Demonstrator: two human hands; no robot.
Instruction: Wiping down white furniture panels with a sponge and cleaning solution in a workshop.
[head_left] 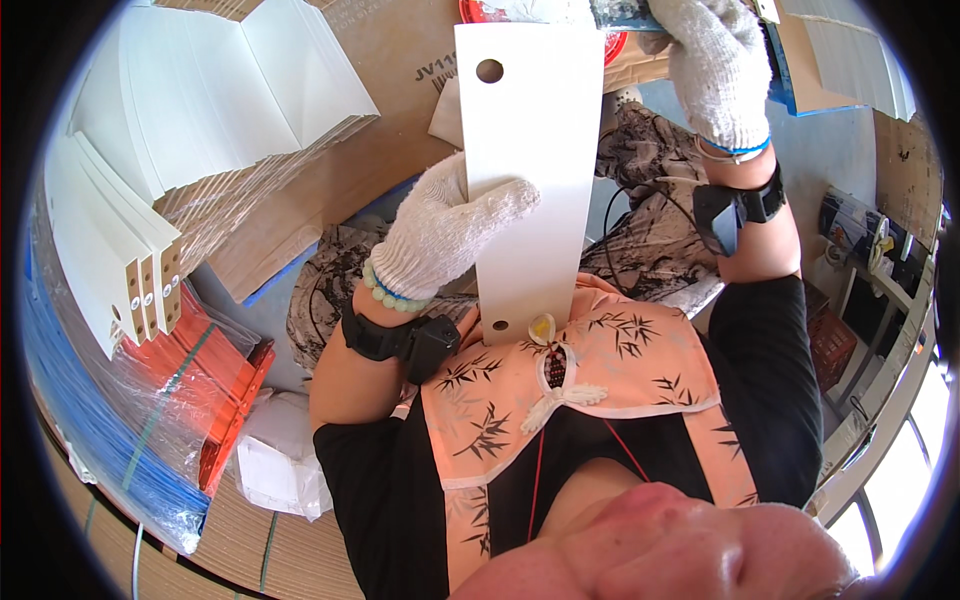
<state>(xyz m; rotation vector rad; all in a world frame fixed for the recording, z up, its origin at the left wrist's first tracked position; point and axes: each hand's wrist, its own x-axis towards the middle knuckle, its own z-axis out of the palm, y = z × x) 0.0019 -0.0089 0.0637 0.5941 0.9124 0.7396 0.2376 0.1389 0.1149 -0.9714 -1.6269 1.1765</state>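
Workspace: a floor laid with brown corrugated cardboard sheets (300,190), seen from above with strong fisheye bending; bright windows at lower right. Largest stock sits at upper left, a stack of white folded card panels (215,85), with a second bundle of narrow white strips (105,260) standing on edge below it, their tan ends punched with holes. Under these lies a wrapped bundle of orange sheets (215,390) beside blue plastic-covered material (85,420). At centre, a long white card strip (528,170) is held upright in front of the torso, one round hole near its top and one near its bottom edge, which rests close to the chest. The left hand (450,225), in a white knit glove, is closed over the strip's left edge at mid-height, thumb across the front face. The right hand (715,70), gloved likewise, is raised past the strip's upper right corner; its fingers are curled, but what they hold is cropped and I cannot tell. Each wrist carries a black strapped device. Judged step: positioning one strip. Next move likely calls for a firm second grip at the top edge.
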